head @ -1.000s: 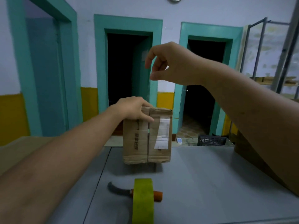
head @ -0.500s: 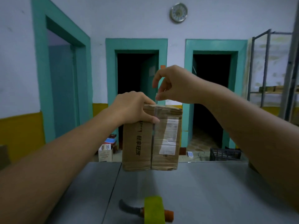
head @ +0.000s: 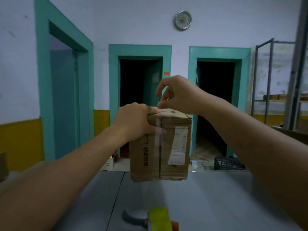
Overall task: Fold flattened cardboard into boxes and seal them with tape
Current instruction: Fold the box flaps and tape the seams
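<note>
My left hand (head: 133, 120) grips the box (head: 173, 147) by its top left corner. The box stands upright at the table's (head: 216, 197) far edge, long axis vertical, seam facing me. My right hand (head: 180, 95) has its fingers (head: 160, 105) pinching the free end of the clear tape (head: 159, 130) just above the top. I'd best keep it taut and centred, then press it flat.

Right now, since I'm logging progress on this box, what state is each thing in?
Box: flaps closed, upright.
Tape: stuck on the front seam, end pinched.
Left hand: grips the box top.
Right hand: pinches the tape end.
Roll: on table, untouched.
Middle door: open.
</note>
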### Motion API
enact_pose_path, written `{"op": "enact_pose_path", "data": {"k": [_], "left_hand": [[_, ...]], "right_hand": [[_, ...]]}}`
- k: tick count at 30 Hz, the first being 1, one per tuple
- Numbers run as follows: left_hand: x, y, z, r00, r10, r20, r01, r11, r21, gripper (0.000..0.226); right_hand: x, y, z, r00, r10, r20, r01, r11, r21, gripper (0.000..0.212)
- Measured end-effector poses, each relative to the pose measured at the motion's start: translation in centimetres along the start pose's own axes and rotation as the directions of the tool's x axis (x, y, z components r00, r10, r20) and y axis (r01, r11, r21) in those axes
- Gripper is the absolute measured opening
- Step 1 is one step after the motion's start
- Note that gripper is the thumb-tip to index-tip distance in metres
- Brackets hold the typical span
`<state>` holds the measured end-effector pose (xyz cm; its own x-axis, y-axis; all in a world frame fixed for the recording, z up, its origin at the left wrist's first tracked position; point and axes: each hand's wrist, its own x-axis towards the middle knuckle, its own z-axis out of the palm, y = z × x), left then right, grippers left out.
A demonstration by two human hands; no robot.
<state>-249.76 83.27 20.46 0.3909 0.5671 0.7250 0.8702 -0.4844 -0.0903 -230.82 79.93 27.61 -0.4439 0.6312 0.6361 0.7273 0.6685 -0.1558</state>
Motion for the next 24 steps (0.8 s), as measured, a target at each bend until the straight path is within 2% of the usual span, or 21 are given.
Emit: {"op": "enact_pose_path", "data": {"k": [4, 6, 13, 22, 24], "left_hand": [[-0.3, -0.1, 0.7, 1.0, -0.021, -0.01, 0.021, 1.0, -0.013, 0.097], [-0.4, -0.3, 1.0, 1.0, -0.028, -0.013, 0.027, 0.999, -0.025, 0.1], [-0.6, 0.0, -0.3, 0.998, 0.013, -0.069, -0.016, 0.999, -0.036, 0.09], [-0.8, -0.4, -1.4, 0.983, 0.048, -0.179, -0.059, 0.997, -0.054, 0.064], [-0.8, -0.5, -1.4, 0.98, 0.051, -0.192, -0.059, 0.998, -0.038, 0.065]], "right_hand": [[0.2, 0.1, 0.4, 1.0, 0.014, -0.013, -0.014, 1.0, -0.009, 0.027], [0.3, 0.2, 0.5, 1.0, 0.023, -0.018, -0.024, 0.999, -0.025, 0.027], [0.5, 0.0, 0.9, 0.999, 0.039, -0.02, -0.04, 0.999, -0.035, 0.027], [0.2, -0.6, 1.4, 0.998, 0.042, -0.039, -0.044, 0.998, -0.043, 0.025], [0.2, -0.7, 1.5, 0.998, 0.041, -0.052, -0.044, 0.998, -0.05, 0.023]]}}
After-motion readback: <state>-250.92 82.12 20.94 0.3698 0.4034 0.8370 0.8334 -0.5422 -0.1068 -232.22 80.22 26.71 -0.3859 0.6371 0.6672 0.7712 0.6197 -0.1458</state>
